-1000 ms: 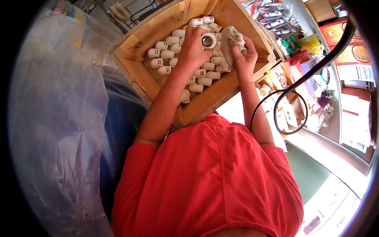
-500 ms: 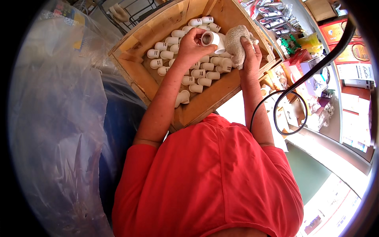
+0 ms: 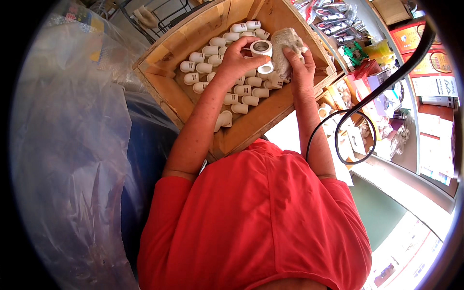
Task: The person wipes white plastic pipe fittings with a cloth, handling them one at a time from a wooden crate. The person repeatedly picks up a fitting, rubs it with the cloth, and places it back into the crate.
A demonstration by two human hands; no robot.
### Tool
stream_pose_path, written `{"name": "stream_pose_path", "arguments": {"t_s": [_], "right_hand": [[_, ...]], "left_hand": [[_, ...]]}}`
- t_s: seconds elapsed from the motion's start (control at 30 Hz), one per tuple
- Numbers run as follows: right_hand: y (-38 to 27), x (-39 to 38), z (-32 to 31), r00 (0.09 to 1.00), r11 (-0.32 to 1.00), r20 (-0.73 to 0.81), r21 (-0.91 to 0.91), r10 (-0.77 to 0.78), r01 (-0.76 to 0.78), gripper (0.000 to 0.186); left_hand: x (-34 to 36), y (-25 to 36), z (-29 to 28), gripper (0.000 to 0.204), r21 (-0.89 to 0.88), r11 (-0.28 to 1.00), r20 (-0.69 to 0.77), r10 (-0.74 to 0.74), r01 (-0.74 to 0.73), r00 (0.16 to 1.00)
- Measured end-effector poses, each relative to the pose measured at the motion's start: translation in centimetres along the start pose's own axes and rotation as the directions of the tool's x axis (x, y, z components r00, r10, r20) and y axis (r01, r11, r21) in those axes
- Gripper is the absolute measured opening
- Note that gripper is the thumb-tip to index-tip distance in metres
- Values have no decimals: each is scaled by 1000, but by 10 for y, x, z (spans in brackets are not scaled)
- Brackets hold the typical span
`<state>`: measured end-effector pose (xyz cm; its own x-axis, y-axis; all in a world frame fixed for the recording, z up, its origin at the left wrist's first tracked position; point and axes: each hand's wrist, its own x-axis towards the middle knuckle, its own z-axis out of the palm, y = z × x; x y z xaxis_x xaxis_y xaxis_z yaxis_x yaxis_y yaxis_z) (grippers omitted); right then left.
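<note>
i count one left hand (image 3: 234, 60), one right hand (image 3: 302, 71), one held fitting (image 3: 263, 54), over twenty boxed fittings (image 3: 242, 90), one cloth (image 3: 282, 46), one box (image 3: 170, 92).

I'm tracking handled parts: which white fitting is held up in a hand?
The white fitting in the left hand, with a ring-shaped opening facing the camera; the other white fittings below it lie in the wooden box.

Most likely a hardware shop or its stockroom — a crate (image 3: 270, 110) holds many white pipe fittings (image 3: 250, 100), shelves (image 3: 405, 163) on the right are crowded with boxes (image 3: 419, 66) and bagged goods (image 3: 333, 24) — and plastic sheeting (image 3: 72, 159) fills the left side
</note>
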<state>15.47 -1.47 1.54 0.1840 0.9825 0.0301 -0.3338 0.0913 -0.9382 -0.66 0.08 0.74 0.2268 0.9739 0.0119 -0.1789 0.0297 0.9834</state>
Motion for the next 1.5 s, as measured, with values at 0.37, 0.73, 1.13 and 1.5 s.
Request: {"name": "stream_pose_path", "arguments": {"t_s": [0.37,0.73,1.13,1.5], "right_hand": [[-4,1,-3,998,999,-31,12,-52,53,27],[-7,-7,6,993,997,105,44,59,-64,27],[-4,3,3,998,999,-49,5,-48,48,24],[-28,26,18,993,999,117,-43,27,-22,26]], "left_hand": [[-2,-2,4,45,503,841,-57,263,-200,963],[-4,2,3,46,737,657,-78,313,-157,946],[-2,-3,4,46,674,671,24,398,-309,917],[-2,11,2,43,541,802,-31,319,-253,947]]}}
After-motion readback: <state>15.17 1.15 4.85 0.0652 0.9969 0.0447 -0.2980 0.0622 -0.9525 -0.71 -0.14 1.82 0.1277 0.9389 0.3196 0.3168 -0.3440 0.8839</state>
